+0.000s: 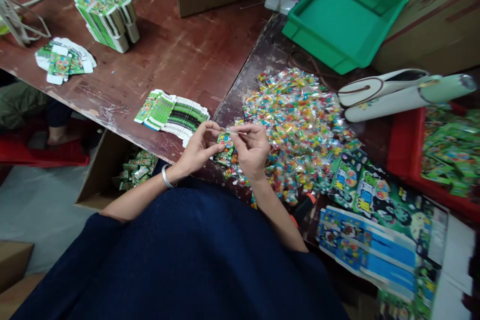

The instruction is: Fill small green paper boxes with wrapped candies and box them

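Left hand and right hand both had fingertips pinched nearly together on a small green box at the table edge, carton row to the left, candy packets crowding the right, green tray and red bin beyond.

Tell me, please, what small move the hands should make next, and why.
Perhaps press the top edge of the green box shut, if it is open, which is too small to tell: the left hand grips the box's side, and the right hand has its fingers at that edge.
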Demonstrator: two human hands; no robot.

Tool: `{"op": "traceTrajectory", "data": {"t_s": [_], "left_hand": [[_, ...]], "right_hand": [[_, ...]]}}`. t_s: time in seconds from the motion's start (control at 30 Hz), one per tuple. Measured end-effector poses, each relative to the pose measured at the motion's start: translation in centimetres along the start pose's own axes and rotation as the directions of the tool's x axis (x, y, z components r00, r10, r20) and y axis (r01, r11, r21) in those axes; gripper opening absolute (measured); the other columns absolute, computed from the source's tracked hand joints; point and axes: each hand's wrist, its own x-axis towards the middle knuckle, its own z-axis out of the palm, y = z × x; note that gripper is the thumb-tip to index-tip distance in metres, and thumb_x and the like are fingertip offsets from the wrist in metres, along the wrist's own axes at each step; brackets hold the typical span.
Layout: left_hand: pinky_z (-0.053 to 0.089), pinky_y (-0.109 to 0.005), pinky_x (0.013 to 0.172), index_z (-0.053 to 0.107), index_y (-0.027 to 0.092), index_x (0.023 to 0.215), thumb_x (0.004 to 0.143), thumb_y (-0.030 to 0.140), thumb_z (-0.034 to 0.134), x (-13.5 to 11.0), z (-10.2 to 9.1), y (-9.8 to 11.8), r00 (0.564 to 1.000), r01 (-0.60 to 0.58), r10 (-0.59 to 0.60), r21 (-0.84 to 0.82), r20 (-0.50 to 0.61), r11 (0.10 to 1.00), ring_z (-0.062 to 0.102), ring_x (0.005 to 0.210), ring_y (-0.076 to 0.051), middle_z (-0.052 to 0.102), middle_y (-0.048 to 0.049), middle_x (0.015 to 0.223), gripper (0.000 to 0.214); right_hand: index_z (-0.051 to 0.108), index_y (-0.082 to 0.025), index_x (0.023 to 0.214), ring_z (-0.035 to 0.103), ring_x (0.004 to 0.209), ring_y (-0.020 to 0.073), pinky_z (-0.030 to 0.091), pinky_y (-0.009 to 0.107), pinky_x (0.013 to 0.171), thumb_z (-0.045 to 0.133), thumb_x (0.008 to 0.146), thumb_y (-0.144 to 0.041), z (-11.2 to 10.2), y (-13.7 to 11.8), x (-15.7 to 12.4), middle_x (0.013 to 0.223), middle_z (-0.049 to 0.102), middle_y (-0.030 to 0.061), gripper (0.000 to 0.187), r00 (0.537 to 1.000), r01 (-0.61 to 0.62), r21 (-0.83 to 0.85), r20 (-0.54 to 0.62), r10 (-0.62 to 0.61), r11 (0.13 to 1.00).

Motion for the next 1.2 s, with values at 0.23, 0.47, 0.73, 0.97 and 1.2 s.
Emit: {"op": "traceTrajectory", "data": {"t_s": [0.23, 0.47, 0.73, 0.97, 1.2], "left_hand": [[0.059, -0.031, 0.077, 0.053, 0.027, 0.114, 0.086, 0.038, 0.083, -0.3, -0.3, 0.4, 0.996, -0.062, 0.071, 0.156, -0.059, 0.986, 0.063, 0.099, -0.020, 0.060, -0.0058, 0.109, 0.043], [0.062, -0.042, 0.096, 0.057, 0.028, 0.130, 0.091, 0.028, 0.076, -0.9, -0.6, 1.4, 0.993, -0.116, 0.118, 0.239, 0.004, 0.964, 0.065, 0.113, -0.026, 0.064, -0.0086, 0.115, 0.043], [0.064, -0.028, 0.079, 0.065, 0.022, 0.124, 0.094, 0.027, 0.073, -1.1, -1.3, 1.4, 0.994, -0.111, 0.109, 0.248, 0.022, 0.962, 0.072, 0.093, -0.017, 0.071, -0.0076, 0.119, 0.031], [0.060, -0.035, 0.089, 0.071, 0.023, 0.123, 0.097, 0.022, 0.062, -5.7, -10.1, 7.4, 0.957, -0.009, -0.201, 0.712, 0.211, 0.702, 0.074, 0.101, -0.021, 0.078, -0.0080, 0.118, 0.027], [0.052, -0.034, 0.083, 0.075, 0.021, 0.114, 0.095, 0.045, 0.066, -4.0, -17.9, 9.0, 0.962, 0.246, -0.208, 0.894, -0.177, 0.374, 0.071, 0.091, -0.024, 0.080, -0.0093, 0.106, 0.032]], "right_hand": [[0.064, -0.026, 0.085, 0.069, 0.084, 0.0184, 0.060, 0.035, 0.078, 0.078, 0.085, -0.041, -0.6, -1.3, 1.7, 0.089, 0.072, 0.0018, 0.021, 0.985, -0.107, 0.124, 0.149, 0.088, 0.987], [0.068, -0.024, 0.077, 0.064, 0.071, 0.0159, 0.055, 0.034, 0.070, 0.080, 0.084, -0.040, -1.8, -1.0, 3.0, 0.076, 0.070, -0.0005, 0.021, 0.971, -0.122, 0.092, 0.216, 0.100, 0.988], [0.075, -0.026, 0.082, 0.073, 0.096, 0.0210, 0.059, 0.042, 0.091, 0.069, 0.097, -0.034, -1.1, -1.5, 1.4, 0.097, 0.079, 0.0035, 0.018, 0.960, 0.192, 0.026, 0.202, -0.193, 0.981], [0.072, -0.030, 0.132, 0.076, 0.100, 0.0222, 0.065, 0.038, 0.081, 0.074, 0.094, -0.040, -3.5, 0.2, 0.1, 0.122, 0.078, 0.0075, 0.039, 0.936, -0.062, -0.004, 0.346, 0.059, 0.998], [0.078, -0.024, 0.110, 0.075, 0.091, 0.0239, 0.063, 0.040, 0.079, 0.073, 0.092, -0.042, -3.1, 1.9, 1.1, 0.106, 0.081, 0.0083, 0.027, 0.930, -0.125, -0.116, 0.333, 0.157, 0.985]]}}
